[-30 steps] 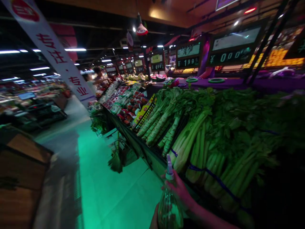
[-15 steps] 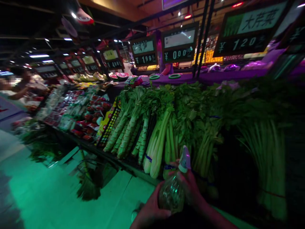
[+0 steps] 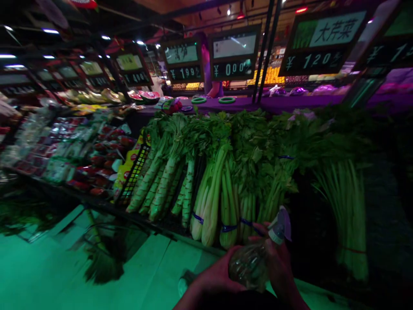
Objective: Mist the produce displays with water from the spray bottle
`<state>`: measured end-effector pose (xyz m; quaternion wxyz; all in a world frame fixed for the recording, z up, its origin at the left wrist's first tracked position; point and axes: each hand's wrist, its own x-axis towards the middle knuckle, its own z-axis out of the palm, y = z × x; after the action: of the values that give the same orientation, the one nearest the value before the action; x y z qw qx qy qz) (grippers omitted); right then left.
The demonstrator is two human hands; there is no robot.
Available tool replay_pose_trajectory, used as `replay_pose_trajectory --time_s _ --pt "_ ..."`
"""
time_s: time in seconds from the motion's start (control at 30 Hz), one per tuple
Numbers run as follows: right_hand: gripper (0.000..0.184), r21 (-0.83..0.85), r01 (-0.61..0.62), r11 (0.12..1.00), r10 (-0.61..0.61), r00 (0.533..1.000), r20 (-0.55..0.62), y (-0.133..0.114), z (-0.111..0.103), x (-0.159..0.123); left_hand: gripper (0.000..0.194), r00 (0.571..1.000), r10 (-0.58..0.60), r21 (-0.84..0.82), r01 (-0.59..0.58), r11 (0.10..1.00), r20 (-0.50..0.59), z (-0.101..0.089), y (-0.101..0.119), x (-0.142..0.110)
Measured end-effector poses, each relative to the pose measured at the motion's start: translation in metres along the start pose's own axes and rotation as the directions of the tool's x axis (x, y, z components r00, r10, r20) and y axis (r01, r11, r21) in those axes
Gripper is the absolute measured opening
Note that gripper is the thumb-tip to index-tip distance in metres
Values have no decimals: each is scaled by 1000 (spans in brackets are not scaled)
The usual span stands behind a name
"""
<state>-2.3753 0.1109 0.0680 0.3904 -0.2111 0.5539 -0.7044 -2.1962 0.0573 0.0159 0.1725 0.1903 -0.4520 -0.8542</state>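
1. Spray bottle (image 3: 247, 267), clear-bodied with a pale spray head (image 3: 280, 226), sits low in the view in front of the sloped vegetable display (image 3: 206, 249), its neck tilted up and to the right.
2. Left hand (image 3: 217, 273) grips the bottle's body from the left side.
3. Right hand (image 3: 280, 260) is closed around the neck, just below the spray head.
4. Celery bunches (image 3: 211, 206) with blue ties (image 3: 229, 228) lie just beyond the bottle, leaves towards the back.
5. Thick ridged stems (image 3: 164, 189) lie left of the celery, beside a black basket (image 3: 137, 168); wrapped produce (image 3: 97, 168) fills the display farther left.
6. Thin-stalked greens (image 3: 351, 219) with a red band lie to the right.
7. Behind, 2 green rings (image 3: 226, 100) rest on a purple-lit ledge (image 3: 290, 102), under price signs (image 3: 235, 54).
8. A broom (image 3: 103, 265) shows at lower left.
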Motion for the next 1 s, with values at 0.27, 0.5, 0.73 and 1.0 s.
replay_pose_trajectory --time_s 0.27,0.5,0.73,1.0 --pt "63 -36 -41 999 45 990 135 14 65 -6 104 989 65 17 -63 998 -132 -34 13 -52" --pt "56 -46 -101 994 109 968 224 42 131 -19 104 961 107 -3 -111 994 -254 -74 24 -107" --pt "60 -66 -129 989 144 923 357 66 211 -37 113 914 171 -12 -188 982 -367 -114 30 -164" --pt "60 -69 -237 969 233 784 576 100 301 -78 104 798 313 -54 -394 918 -515 -142 32 -239"
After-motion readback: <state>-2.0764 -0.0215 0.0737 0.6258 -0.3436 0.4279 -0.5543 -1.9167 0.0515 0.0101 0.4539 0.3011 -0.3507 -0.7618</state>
